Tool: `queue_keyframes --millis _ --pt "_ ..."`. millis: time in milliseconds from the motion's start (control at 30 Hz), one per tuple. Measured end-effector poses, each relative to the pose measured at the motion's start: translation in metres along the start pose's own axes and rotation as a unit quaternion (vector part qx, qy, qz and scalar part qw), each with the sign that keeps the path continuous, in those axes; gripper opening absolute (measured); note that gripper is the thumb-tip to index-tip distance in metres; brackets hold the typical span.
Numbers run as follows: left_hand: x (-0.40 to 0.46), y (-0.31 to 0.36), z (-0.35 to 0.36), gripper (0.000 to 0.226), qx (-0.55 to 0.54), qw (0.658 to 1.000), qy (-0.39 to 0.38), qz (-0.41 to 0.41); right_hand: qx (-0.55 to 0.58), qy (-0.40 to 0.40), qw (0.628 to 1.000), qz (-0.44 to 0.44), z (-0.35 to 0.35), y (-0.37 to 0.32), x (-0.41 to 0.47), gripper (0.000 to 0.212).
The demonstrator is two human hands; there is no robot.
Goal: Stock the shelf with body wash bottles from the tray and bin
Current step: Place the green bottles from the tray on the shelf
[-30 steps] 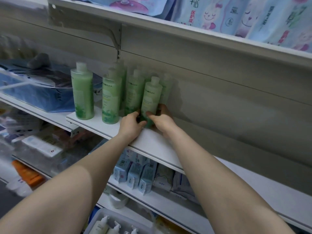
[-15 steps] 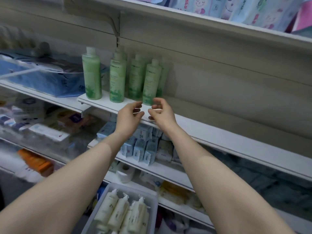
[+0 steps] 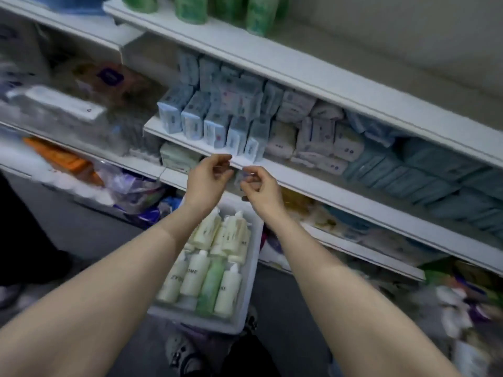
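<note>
Above tray [image 3: 246,317], hands empty, loosely curled.

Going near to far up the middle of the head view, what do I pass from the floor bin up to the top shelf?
Bin of cream bottles → left hand and right hand → blue packs → green bottles on the top shelf.

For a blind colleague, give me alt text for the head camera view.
Two empty hands, left hand and right hand, hover loosely curled above a white bin of cream bottles and one green bottle, before stocked shelves.
</note>
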State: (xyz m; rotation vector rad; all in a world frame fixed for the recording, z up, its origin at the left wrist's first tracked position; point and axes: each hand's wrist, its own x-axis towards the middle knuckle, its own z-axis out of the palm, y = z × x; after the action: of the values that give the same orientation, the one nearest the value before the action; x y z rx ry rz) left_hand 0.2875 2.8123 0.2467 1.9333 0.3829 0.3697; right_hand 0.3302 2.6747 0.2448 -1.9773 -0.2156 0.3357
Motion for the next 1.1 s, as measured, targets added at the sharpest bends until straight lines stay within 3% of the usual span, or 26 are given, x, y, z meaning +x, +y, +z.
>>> queue_keyframes --millis 233,433,567,700,900,1100 --pt "-0.071 -0.098 0.022 0.033 0.024 0.987 -0.031 -0.158 0.002 -0.059 0.987 0.151 0.042 0.116 -0.033 0.024" --pt "-0.136 -0.200 0.046 0.040 0.072 0.953 -0.078 -0.284 -0.037 -0.141 0.959 0.245 0.085 0.205 -0.055 0.026" --pt "-0.171 -0.230 0.054 0.050 0.138 0.926 -0.111 -0.333 -0.041 -0.173 0.942 0.284 0.103 0.240 -0.070 0.032" --pt "-0.192 -0.265 0.070 0.058 0.151 0.898 -0.162 -0.379 -0.050 -0.189 0.929 0.313 0.120 0.278 -0.077 0.033" --pt "-0.192 -0.285 0.100 0.066 0.135 0.866 -0.144 -0.459 -0.076 -0.198 0.921 0.327 0.134 0.307 -0.072 0.038" --pt "-0.195 -0.294 0.123 0.065 0.160 0.872 -0.146 -0.439 -0.099 -0.187 0.932 0.294 0.142 0.316 -0.073 0.037"
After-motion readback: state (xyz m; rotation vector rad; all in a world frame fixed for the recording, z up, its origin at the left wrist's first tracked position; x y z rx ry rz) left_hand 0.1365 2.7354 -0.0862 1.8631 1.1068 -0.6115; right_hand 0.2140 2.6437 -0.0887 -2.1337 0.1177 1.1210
